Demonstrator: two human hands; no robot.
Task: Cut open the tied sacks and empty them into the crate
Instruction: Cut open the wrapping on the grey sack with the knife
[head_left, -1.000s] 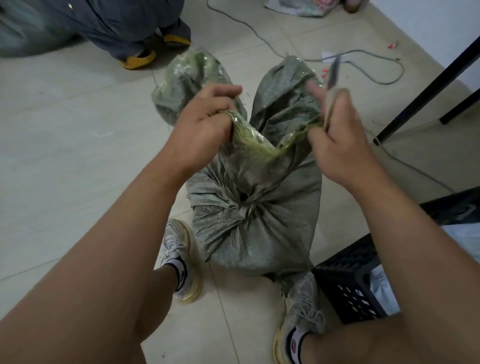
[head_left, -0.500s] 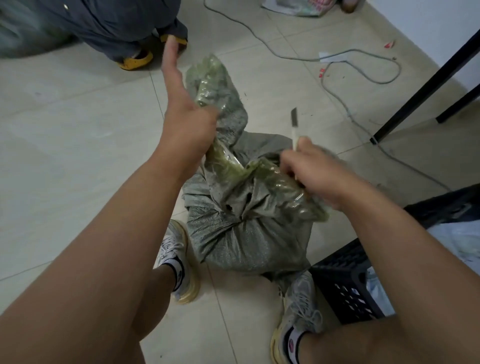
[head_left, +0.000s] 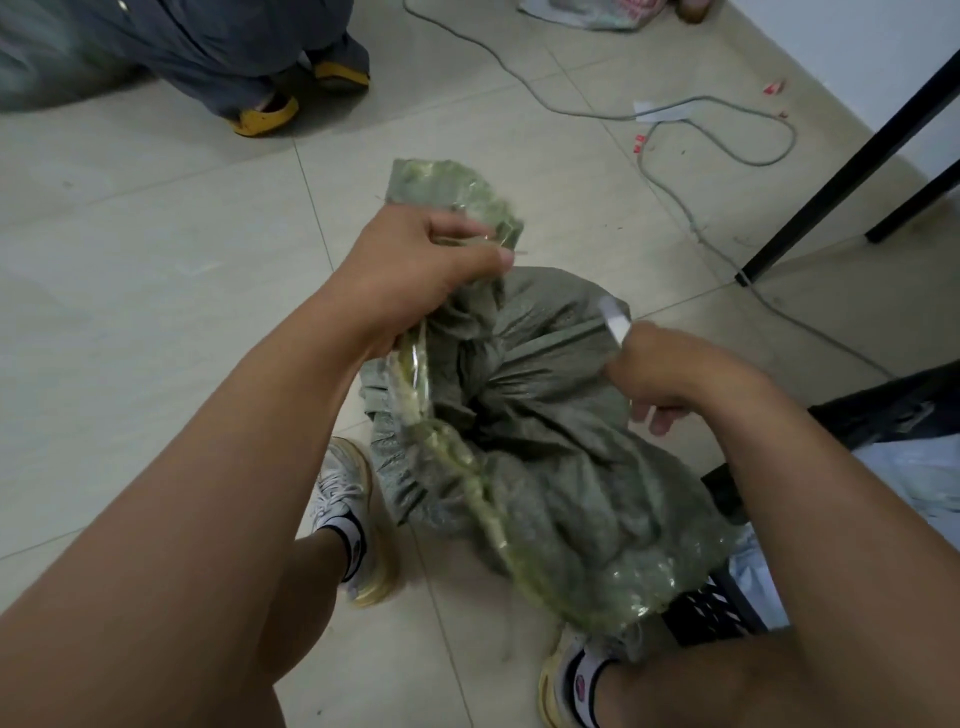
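The green woven sack (head_left: 545, 441) stands on the tiled floor (head_left: 156, 260) between the person's two feet, in the middle of the view, and its body leans toward the lower right, over the near corner of the black crate (head_left: 711, 613). The long axis of the sack goes from the upper left to the lower right. The loose top part of the sack points up and away, toward the far side of the floor, and a clear plastic liner (head_left: 431, 415) shows along its opened edge. The left hand (head_left: 415, 265) grips this top part, with the fingers curled around the bunched cloth and plastic. The right hand (head_left: 670, 369) is just beside the gathered neck of the sack, its fingers closed around the handle of a small knife (head_left: 613, 319), whose pale blade points up and to the left, above the cloth. The crate sits at the right edge of the floor and holds something pale inside. A grey cable (head_left: 675, 192) lies in loops on the far right part of the floor, near a black table leg (head_left: 841, 171). At the far left corner another person's yellow shoes (head_left: 265, 117) stand on the tiles.
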